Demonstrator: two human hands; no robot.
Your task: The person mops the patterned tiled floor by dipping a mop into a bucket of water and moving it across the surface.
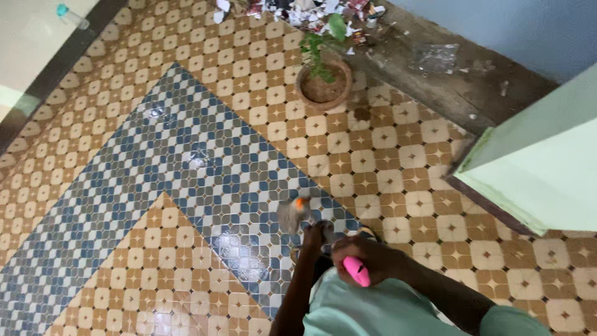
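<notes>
- The right hand (367,256) sits at 6 o'clock in the view, just above the person's pale green garment (360,311). Its fingers are curled tight around a pink handle (356,271), and only the rounded lower end of the handle shows below the fist.
- The left hand (314,236) is just beside it at 9 o'clock, at the end of a forearm that rises from the bottom edge. Blur hides its fingers, so I cannot tell whether they are spread or closed.
- A blurred grey thing with an orange tip (298,208) lies just beyond the left hand at 11 o'clock, over the blue-and-white tiles. Whether the left hand grips it or only touches it cannot be made out, nor whether it joins onto the pink handle.
- Judged from the blur at the tip, the work calls for a firm wrap of the right hand, with the left steadying close to the orange-tipped end so that it does not wobble.
- The patterned tile floor (186,186) shows glossy patches at 10 o'clock from the hands. They may be wet, so sure footing seems wise.
- A potted plant (323,78) in a clay pot stands at 12 o'clock, well apart from the hands.
- Litter (298,12) lies along the wall beyond the pot.
- A pale green pillar (541,162) stands at 2 o'clock.
- A clear bottle (71,17) lies far off at 10 o'clock.
</notes>
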